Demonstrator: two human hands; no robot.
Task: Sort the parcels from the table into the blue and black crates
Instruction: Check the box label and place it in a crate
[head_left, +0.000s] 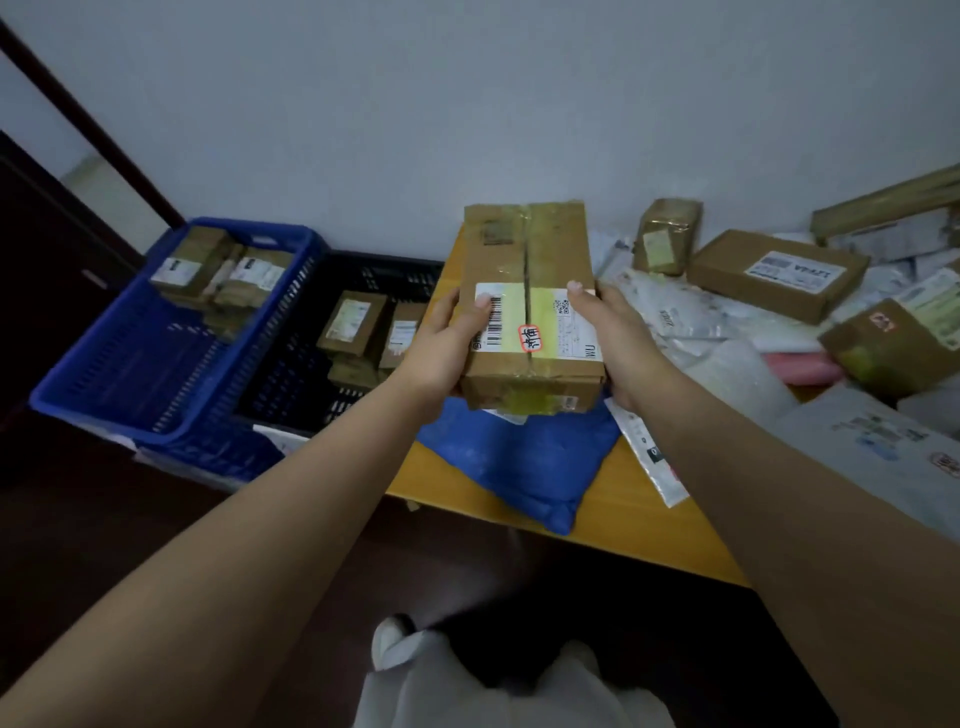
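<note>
I hold a taped brown cardboard box with a white label and a red-edged sticker above the table's left end. My left hand grips its left side, thumb on the label. My right hand grips its right side, thumb on top. The blue crate stands at the left and holds a few small boxes. The black crate sits beside it, between it and the table, with several small boxes inside.
A blue padded bag lies on the yellow table under the held box. More cardboard boxes and white mailer bags are heaped to the right. A wall stands close behind. My legs and dark floor are below.
</note>
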